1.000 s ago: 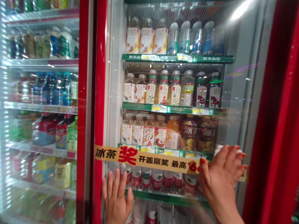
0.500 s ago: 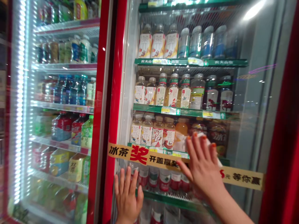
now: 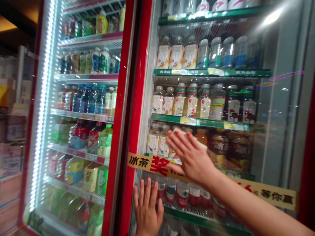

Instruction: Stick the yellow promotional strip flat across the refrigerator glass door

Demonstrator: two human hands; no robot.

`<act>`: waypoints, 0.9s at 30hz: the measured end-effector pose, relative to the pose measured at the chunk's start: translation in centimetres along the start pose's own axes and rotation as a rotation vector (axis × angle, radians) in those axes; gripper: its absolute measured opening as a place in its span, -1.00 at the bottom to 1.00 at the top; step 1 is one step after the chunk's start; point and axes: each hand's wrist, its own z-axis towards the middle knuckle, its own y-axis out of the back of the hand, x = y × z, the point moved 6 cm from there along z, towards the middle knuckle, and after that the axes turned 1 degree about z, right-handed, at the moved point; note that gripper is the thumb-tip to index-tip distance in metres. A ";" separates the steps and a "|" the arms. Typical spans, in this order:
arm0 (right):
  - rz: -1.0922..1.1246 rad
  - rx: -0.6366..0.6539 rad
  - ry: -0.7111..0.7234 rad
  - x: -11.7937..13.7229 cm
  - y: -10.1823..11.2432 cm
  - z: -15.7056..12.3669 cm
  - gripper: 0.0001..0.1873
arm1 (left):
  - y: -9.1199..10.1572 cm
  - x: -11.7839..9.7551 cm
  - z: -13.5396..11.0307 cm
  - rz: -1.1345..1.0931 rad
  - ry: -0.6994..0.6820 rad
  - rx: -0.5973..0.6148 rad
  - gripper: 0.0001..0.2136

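Observation:
My right hand (image 3: 193,155) lies with fingers stretched over a white cloth (image 3: 203,141), pressing it to the glass door (image 3: 267,137) of a drinks fridge. Most of the cloth is hidden under the hand; its edges show past the fingertips and the side of the hand. Lower and to the left, my left hand (image 3: 148,208) rests with its fingers spread flat on the same glass, holding nothing. A yellow banner strip (image 3: 273,195) with black and red characters crosses the door. My right hand and forearm cover its middle.
Behind the glass, bottles (image 3: 189,101) stand on shelves with green edges (image 3: 209,72). The red door frame (image 3: 140,108) runs up the left side. Beyond it stands a second lit fridge (image 3: 83,113) full of drinks. Stacked boxes (image 3: 11,203) are at the far left.
My right hand has slid left across the glass with the cloth, from the orange bottle toward the white-labelled tea bottles. My left hand keeps its place by the frame. The view has shifted left.

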 end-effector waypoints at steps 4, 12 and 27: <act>-0.012 -0.072 -0.348 -6.3 1.8 7.9 0.01 | 0.1 0.0 0.1 0.014 -0.012 0.012 -0.22; 0.130 0.055 0.158 4.3 -1.3 8.4 0.09 | 0.5 0.2 0.4 -0.025 -0.054 -0.022 -0.18; 0.004 0.017 0.064 -2.9 1.6 -4.3 0.07 | 3.7 -4.5 11.9 -0.219 -0.095 -0.119 -0.29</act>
